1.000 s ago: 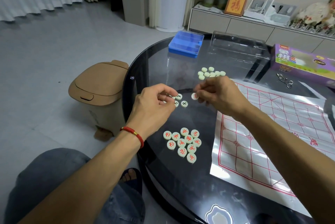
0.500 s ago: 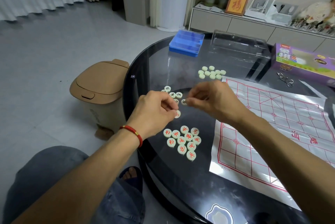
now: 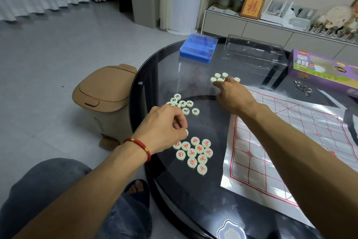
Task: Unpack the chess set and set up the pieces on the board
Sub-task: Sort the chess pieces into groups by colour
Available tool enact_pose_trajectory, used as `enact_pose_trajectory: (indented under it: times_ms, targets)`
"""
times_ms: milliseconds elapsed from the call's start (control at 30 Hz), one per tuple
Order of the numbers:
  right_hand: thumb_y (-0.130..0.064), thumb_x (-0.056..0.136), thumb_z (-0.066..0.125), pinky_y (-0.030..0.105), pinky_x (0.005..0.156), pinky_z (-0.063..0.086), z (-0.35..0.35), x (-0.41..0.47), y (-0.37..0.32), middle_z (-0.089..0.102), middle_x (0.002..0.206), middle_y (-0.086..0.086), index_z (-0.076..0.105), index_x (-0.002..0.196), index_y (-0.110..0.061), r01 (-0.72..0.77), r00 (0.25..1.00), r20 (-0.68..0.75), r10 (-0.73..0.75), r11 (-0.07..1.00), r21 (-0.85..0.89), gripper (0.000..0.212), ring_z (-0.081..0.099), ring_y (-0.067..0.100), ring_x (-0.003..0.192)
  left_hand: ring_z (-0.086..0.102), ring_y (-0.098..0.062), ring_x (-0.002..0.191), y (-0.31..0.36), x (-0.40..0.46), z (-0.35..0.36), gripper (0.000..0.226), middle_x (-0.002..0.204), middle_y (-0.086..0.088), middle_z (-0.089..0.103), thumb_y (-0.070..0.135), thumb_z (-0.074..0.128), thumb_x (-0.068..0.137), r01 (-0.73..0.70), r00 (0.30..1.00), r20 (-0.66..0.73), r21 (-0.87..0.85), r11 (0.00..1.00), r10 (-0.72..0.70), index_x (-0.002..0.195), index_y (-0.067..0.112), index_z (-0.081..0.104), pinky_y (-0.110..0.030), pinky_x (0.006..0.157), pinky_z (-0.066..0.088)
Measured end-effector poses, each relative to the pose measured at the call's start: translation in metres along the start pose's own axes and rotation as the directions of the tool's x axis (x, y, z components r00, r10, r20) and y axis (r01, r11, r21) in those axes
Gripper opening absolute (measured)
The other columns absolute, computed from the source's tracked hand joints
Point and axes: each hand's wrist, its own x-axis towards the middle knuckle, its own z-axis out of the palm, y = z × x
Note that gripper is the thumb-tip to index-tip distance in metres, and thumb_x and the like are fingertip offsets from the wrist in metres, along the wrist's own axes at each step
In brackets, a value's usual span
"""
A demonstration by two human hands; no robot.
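Chess pieces sorted in three groups on a round black glass table [image 3: 193,200], paper board alongside.

Left hand [image 3: 164,128]: fingers curled, pinching one pale piece [image 3: 186,132] between thumb and forefinger, just above the red-marked group [image 3: 194,154] lying face up near the table's near-left edge. Right hand [image 3: 235,96]: reaching toward the far side, fingertips on the blank-faced group [image 3: 219,77]; whether the fingers are clamped on a piece cannot be told. Black-marked group [image 3: 184,104]: face up near the left edge, between the other two groups, partly behind the left hand. Paper board [image 3: 290,142] with red grid: spread flat on the right half, bare of pieces. Far edge: blue compartment case [image 3: 198,48], clear plastic tray [image 3: 255,49]. Far-right edge: purple box [image 3: 325,69], with scissors [image 3: 303,87] before it. On the floor beside the left edge: tan lidded bin [image 3: 104,95].
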Motion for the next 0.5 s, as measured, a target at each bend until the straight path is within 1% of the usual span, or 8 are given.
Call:
enact_pose_trajectory:
  times_ms: [67, 100, 167, 267, 367, 433, 467, 500]
  targets:
    - [-0.004, 0.093, 0.057, 0.047, 0.09, 0.052, 0.0, -0.002, 0.001, 0.052, 0.13, 0.02, 0.065, 0.127, -0.008, 0.005, 0.998, -0.062, -0.002, 0.999, 0.038, 0.035, 0.057, 0.04, 0.111, 0.064, 0.001, 0.067, -0.001, 0.001, 0.0, 0.01, 0.071, 0.01, 0.069, 0.018, 0.073, 0.078, -0.001, 1.0, 0.009, 0.005, 1.0, 0.001, 0.075, 0.027, 0.069, -0.018, 0.064, 0.055]
    - [-0.009, 0.093, 0.063, 0.046, 0.083, 0.054, -0.001, -0.003, 0.0, 0.055, 0.123, 0.019, 0.07, 0.119, -0.007, 0.023, 0.995, -0.094, -0.017, 0.998, 0.058, 0.027, 0.06, 0.038, 0.102, 0.064, 0.002, 0.068, -0.001, 0.001, 0.0, 0.01, 0.071, 0.01, 0.069, 0.018, 0.073, 0.078, 0.0, 1.0, 0.015, 0.007, 1.0, 0.0, 0.075, 0.027, 0.069, -0.015, 0.063, 0.054]
    - [-0.016, 0.088, 0.073, 0.044, 0.076, 0.053, -0.005, -0.009, 0.0, 0.064, 0.108, 0.017, 0.075, 0.104, -0.007, 0.081, 0.991, -0.116, -0.072, 0.993, 0.082, 0.018, 0.061, 0.035, 0.092, 0.064, 0.003, 0.068, -0.002, 0.002, -0.001, 0.01, 0.071, 0.011, 0.069, 0.018, 0.073, 0.078, 0.005, 1.0, 0.027, 0.007, 1.0, -0.005, 0.075, 0.027, 0.069, -0.01, 0.059, 0.051]
    - [-0.019, 0.083, 0.079, 0.043, 0.073, 0.053, -0.011, -0.018, 0.0, 0.071, 0.092, 0.013, 0.076, 0.092, -0.009, 0.137, 0.987, -0.094, -0.129, 0.986, 0.093, 0.014, 0.061, 0.032, 0.084, 0.063, 0.004, 0.066, -0.001, 0.002, 0.0, 0.01, 0.07, 0.01, 0.069, 0.017, 0.074, 0.078, 0.007, 0.999, 0.044, 0.008, 1.0, -0.008, 0.074, 0.026, 0.071, -0.007, 0.055, 0.047]
    - [-0.015, 0.084, 0.077, 0.042, 0.075, 0.055, -0.015, -0.023, 0.0, 0.073, 0.088, 0.011, 0.077, 0.091, -0.01, 0.158, 0.986, -0.074, -0.149, 0.977, 0.143, 0.009, 0.065, 0.03, 0.081, 0.062, 0.003, 0.06, 0.0, 0.003, 0.0, 0.013, 0.067, 0.009, 0.069, 0.013, 0.073, 0.078, 0.016, 0.998, 0.067, -0.007, 1.0, -0.016, 0.073, 0.024, 0.073, -0.009, 0.056, 0.049]
    - [-0.009, 0.084, 0.076, 0.036, 0.074, 0.058, -0.019, -0.027, -0.001, 0.076, 0.082, 0.007, 0.078, 0.089, -0.009, 0.089, 0.996, -0.034, -0.082, 0.935, 0.345, 0.006, 0.07, 0.026, 0.077, 0.059, 0.004, 0.055, 0.0, 0.003, -0.001, 0.014, 0.065, 0.009, 0.069, 0.012, 0.072, 0.079, 0.026, 0.999, 0.035, -0.036, 0.999, -0.025, 0.072, 0.024, 0.074, -0.012, 0.057, 0.051]
    - [-0.006, 0.085, 0.075, 0.034, 0.075, 0.06, -0.023, -0.03, -0.002, 0.076, 0.08, 0.007, 0.078, 0.09, -0.008, 0.033, 0.999, 0.012, -0.044, 0.877, 0.479, 0.006, 0.072, 0.025, 0.075, 0.058, 0.004, 0.054, -0.001, 0.003, -0.002, 0.014, 0.065, 0.009, 0.068, 0.012, 0.071, 0.079, 0.03, 1.0, -0.001, -0.055, 0.998, -0.03, 0.072, 0.024, 0.074, -0.011, 0.057, 0.051]
    - [-0.002, 0.086, 0.075, 0.033, 0.075, 0.062, -0.026, -0.033, -0.003, 0.077, 0.081, 0.01, 0.078, 0.091, -0.005, -0.023, 0.998, 0.064, -0.02, 0.794, 0.608, 0.006, 0.074, 0.026, 0.075, 0.057, 0.005, 0.053, -0.001, 0.003, -0.003, 0.013, 0.064, 0.009, 0.068, 0.013, 0.072, 0.08, 0.03, 0.998, -0.045, -0.076, 0.997, -0.033, 0.073, 0.023, 0.074, -0.01, 0.056, 0.049]
